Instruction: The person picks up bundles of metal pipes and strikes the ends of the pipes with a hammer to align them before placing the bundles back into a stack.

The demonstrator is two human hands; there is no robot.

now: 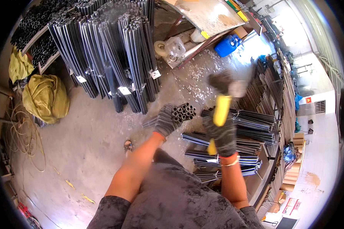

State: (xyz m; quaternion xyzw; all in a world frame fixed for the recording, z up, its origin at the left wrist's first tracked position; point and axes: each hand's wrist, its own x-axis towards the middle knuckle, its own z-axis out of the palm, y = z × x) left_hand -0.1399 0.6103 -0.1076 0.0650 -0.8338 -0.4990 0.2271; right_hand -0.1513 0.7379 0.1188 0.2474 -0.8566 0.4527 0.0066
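Note:
My left hand [167, 119], in a grey striped glove, is closed around a bundle of dark metal tubes [185, 111]. Their open round ends face up toward me, and the lower lengths are mostly hidden. To the right, my gloved right hand [221, 134] grips a hammer [222, 108] by its yellow handle. The hammer is raised and smeared by motion; its head looks dark on one side and pale on the other. A gap separates the hammer from the tube ends.
Tall bundles of dark tubes [114, 57] stand upright at the far left, beside yellow sacks [46, 97]. More tube bundles [252, 128] lie at the right. A worktable [206, 13] and a blue jug [227, 45] are at the back. Hose coils [25, 133] lie left.

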